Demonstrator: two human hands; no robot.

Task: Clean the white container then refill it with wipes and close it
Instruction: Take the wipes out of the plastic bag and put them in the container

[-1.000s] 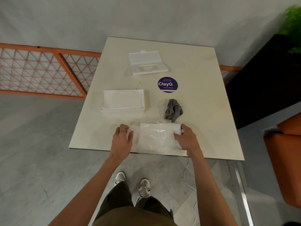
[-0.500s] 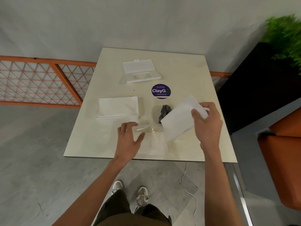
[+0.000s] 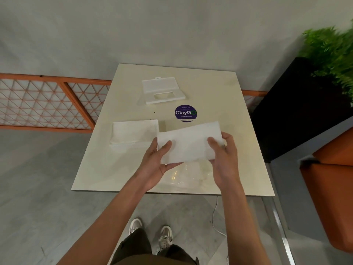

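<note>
2 hands are holding a stack of wipes [image 3: 189,144] above the table [image 3: 103,169]. The left hand [image 3: 158,161] is gripping its left end with the thumb on top, and the right hand [image 3: 225,157] is gripping its right end. The stack is hanging just right of the open white container [image 3: 133,133]. The lid [image 3: 162,89] is lying apart at the far side, beyond a round purple sticker [image 3: 185,112]. A clear wrapper [image 3: 189,176] is lying below the hands.

left grip [image 3: 158,163] now also holds wipes [image 3: 189,144]
</note>
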